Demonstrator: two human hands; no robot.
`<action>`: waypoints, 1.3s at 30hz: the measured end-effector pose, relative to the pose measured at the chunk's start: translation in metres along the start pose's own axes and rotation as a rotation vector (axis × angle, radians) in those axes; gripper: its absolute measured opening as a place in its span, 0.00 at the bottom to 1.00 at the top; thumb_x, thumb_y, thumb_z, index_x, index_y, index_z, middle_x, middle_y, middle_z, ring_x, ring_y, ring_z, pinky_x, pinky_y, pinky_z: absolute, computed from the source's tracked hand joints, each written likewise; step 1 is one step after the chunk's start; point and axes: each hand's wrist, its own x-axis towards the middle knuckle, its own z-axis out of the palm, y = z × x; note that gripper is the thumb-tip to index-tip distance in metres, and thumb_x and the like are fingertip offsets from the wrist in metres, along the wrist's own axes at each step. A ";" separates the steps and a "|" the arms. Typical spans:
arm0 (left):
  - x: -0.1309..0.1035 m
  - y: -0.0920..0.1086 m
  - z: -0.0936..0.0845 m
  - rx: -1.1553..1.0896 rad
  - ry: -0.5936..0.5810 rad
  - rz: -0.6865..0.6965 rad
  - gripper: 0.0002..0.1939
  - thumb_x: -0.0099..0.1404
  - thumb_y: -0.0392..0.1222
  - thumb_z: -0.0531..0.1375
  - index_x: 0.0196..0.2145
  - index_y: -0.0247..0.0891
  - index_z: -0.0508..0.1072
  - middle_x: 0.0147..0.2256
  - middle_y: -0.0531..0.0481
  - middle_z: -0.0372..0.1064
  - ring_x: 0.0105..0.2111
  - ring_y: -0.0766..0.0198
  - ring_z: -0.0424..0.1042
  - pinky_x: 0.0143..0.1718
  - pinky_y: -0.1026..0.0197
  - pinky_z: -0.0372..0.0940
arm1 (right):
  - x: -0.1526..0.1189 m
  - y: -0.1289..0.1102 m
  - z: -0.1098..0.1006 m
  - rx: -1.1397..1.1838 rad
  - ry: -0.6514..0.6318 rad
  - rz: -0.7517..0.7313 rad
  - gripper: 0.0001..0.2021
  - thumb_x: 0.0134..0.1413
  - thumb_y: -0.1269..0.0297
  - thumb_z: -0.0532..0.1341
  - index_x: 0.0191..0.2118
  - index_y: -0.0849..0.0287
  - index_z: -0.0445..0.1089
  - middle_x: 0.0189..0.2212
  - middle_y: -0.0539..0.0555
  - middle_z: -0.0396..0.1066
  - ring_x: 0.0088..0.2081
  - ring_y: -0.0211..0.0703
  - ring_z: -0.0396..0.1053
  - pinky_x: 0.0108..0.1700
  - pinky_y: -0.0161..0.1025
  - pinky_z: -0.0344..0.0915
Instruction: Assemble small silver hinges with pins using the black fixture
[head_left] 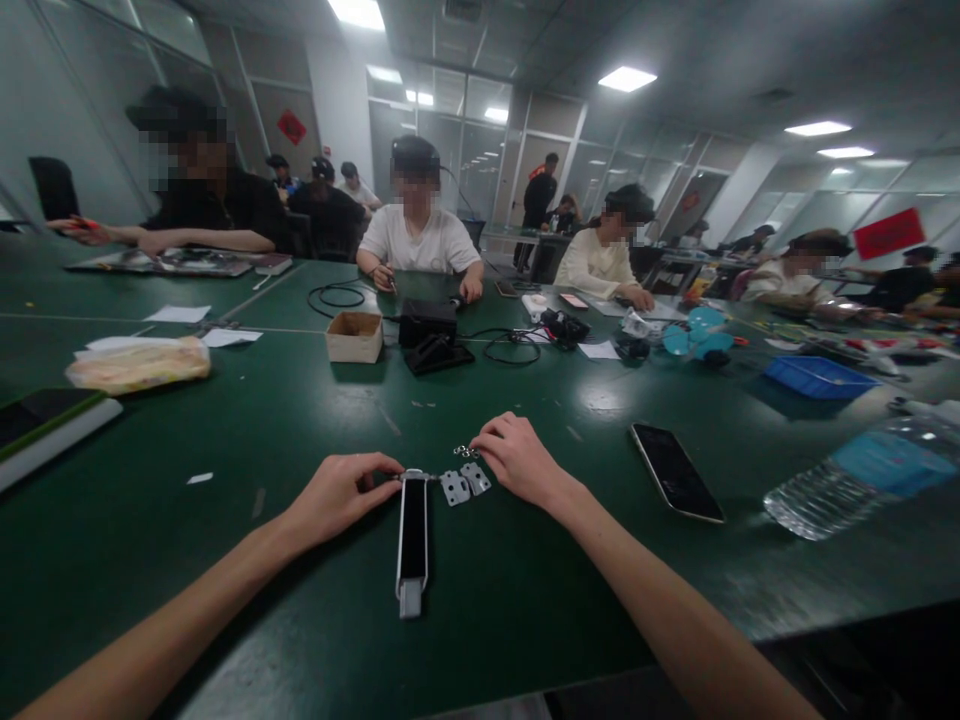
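Note:
A long, narrow device (pixel 413 530) with a black face and white edges lies on the green table, its pale end towards me. My left hand (pixel 349 492) is closed at its far end, thumb and fingertips meeting at the upper left corner. Just right of that end are two flat silver metal plates (pixel 465 484) with holes, side by side. Beyond the plates sits a small cluster of shiny metal pieces (pixel 465 452), too small to name. The fingers of my right hand (pixel 517 458) are bent together and touch this cluster; what the fingertips pinch is hidden.
A phone (pixel 677 472) and a water bottle (pixel 862 475) lie to the right, with a blue tray (pixel 821 377) behind. Farther back are a small open box (pixel 354 338), a black device (pixel 427 325) with cables and a plastic bag (pixel 139 365). Several people sit across the table.

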 end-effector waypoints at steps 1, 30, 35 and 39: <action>0.000 0.001 0.000 0.007 -0.004 -0.002 0.14 0.63 0.48 0.56 0.41 0.39 0.76 0.31 0.52 0.75 0.25 0.65 0.69 0.28 0.65 0.63 | 0.000 -0.001 0.000 -0.005 -0.015 -0.003 0.08 0.60 0.73 0.58 0.43 0.62 0.73 0.40 0.58 0.70 0.44 0.46 0.62 0.45 0.44 0.60; -0.003 -0.005 0.003 0.001 -0.028 0.020 0.13 0.65 0.44 0.55 0.44 0.39 0.74 0.33 0.51 0.74 0.27 0.66 0.69 0.30 0.65 0.63 | 0.005 -0.010 0.006 0.039 -0.167 0.206 0.09 0.62 0.71 0.54 0.41 0.62 0.71 0.40 0.57 0.70 0.42 0.44 0.64 0.43 0.42 0.61; -0.002 -0.004 0.003 0.016 -0.026 0.010 0.13 0.65 0.45 0.55 0.43 0.39 0.74 0.32 0.52 0.74 0.26 0.66 0.69 0.30 0.65 0.63 | 0.005 -0.007 0.007 -0.031 -0.151 0.149 0.08 0.61 0.71 0.55 0.41 0.62 0.72 0.40 0.57 0.71 0.43 0.45 0.64 0.44 0.42 0.59; -0.001 -0.005 0.003 0.019 -0.025 0.010 0.13 0.65 0.45 0.55 0.43 0.39 0.74 0.32 0.52 0.74 0.26 0.66 0.69 0.29 0.65 0.63 | 0.004 -0.007 0.006 -0.056 -0.131 0.109 0.08 0.59 0.73 0.56 0.40 0.62 0.72 0.39 0.57 0.72 0.42 0.44 0.65 0.43 0.40 0.59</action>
